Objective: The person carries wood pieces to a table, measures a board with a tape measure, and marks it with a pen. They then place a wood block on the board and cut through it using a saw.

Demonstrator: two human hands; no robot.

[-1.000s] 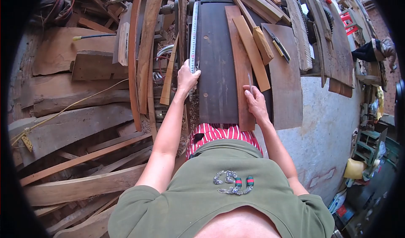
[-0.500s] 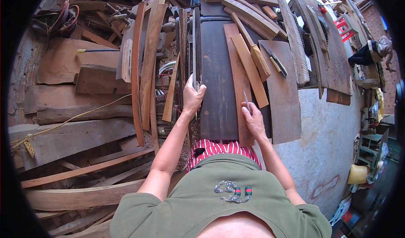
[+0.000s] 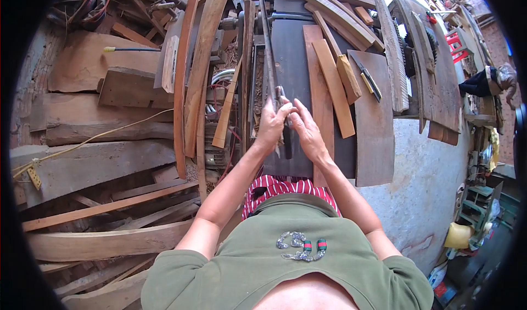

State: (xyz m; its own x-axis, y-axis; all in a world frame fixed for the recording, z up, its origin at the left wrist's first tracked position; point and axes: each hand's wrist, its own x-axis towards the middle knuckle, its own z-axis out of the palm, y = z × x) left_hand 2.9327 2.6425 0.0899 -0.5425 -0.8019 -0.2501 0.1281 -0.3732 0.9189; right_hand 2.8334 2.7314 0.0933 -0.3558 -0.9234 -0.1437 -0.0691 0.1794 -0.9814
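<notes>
My left hand point(image 3: 270, 126) is closed around the lower part of a long, thin, dark strip point(image 3: 267, 41), which points away from me above the machine's slot. My right hand point(image 3: 308, 134) is against its fingertips, fingers bent around a slim tool with a dark lower end point(image 3: 287, 144) and a narrow tip point(image 3: 281, 90). The fingers partly hide this tool, so its exact kind does not show. Both hands are over the dark flat machine table point(image 3: 291, 52). Just right of them lies a reddish-brown board point(image 3: 321, 90).
A lighter board point(image 3: 334, 87), a short block point(image 3: 348, 79) and a utility knife point(image 3: 370, 85) lie to the right. Upright planks point(image 3: 203, 63) stand left of the machine, with stacked timber point(image 3: 110, 244) beyond. Another person point(image 3: 488, 82) is at the far right.
The left hand has lifted the strip out of line with the slot and moved right. My right hand has come up and left with the slim tool, meeting the left hand.
</notes>
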